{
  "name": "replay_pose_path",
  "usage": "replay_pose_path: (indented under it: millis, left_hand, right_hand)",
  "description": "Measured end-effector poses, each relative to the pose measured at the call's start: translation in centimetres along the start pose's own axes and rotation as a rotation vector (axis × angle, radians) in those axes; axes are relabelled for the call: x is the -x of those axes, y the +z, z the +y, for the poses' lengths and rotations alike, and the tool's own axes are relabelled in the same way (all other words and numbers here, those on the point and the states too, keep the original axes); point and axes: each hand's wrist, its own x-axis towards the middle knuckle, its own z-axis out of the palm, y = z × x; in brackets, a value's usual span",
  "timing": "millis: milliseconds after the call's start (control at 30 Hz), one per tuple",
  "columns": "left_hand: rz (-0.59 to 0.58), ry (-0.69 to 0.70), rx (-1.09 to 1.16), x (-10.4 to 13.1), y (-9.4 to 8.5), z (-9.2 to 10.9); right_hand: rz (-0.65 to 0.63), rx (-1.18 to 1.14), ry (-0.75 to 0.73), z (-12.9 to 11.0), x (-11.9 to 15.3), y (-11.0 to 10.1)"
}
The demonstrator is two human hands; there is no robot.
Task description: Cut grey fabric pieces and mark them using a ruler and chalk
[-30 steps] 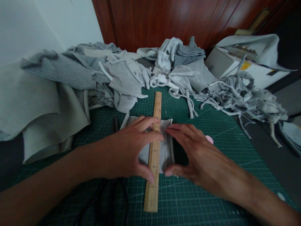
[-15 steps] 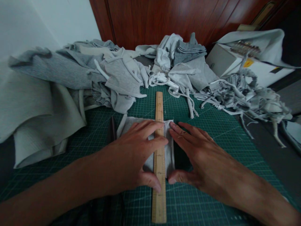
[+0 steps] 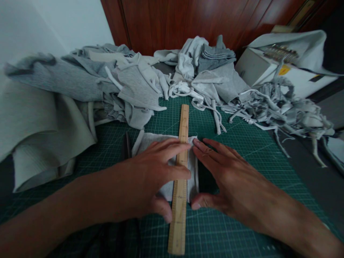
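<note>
A wooden ruler [image 3: 179, 200] lies lengthwise over a small piece of light grey fabric [image 3: 192, 179], slightly slanted. My left hand [image 3: 150, 175] is spread over the fabric's left part, its fingers reaching across the ruler and its thumb by the ruler's left edge. My right hand [image 3: 223, 172] touches the fabric's right edge, with fingertips near the top corner and the thumb near the bottom corner. Its fingers are stretched out. A dark pointed blade [image 3: 127, 145] shows left of the fabric; the rest is partly hidden under my left arm.
A green cutting mat [image 3: 242, 222] with grid lines covers the table. Heaps of grey fabric [image 3: 137, 86] lie at the back and left. Tangled fabric strips [image 3: 285, 111] lie at the right, by a white box [image 3: 255, 68]. A reddish wooden panel [image 3: 172, 25] stands behind.
The ruler has turned a little, its near end shifting left and its far end right. My left thumb and fingers have moved slightly; my right hand stays about where it was.
</note>
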Motion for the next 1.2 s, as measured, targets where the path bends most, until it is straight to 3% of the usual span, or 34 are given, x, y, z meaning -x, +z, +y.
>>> replay_pose_path:
  millis: [167,333,633,900,1200]
  left_hand:
    - [0.024,0.023,-0.010,0.2,0.8,-0.1]
    - [-0.002,0.004,-0.038,0.1,0.5,0.3]
    - [0.004,-0.087,0.028,-0.1,1.1,0.9]
    - [0.084,-0.004,-0.039,-0.7,2.2,0.7]
    - [0.087,-0.051,-0.018,-0.8,1.9,0.9]
  right_hand:
    - [-0.028,-0.013,0.007,0.2,0.0,-0.3]
    - [-0.067,-0.052,-0.030,1.0,0.3,-0.9]
    - [-0.066,-0.102,0.000,1.1,0.3,-0.7]
    - [-0.060,-0.077,0.010,0.9,0.1,-0.7]
    - [-0.022,-0.027,0.015,0.8,0.2,-0.7]
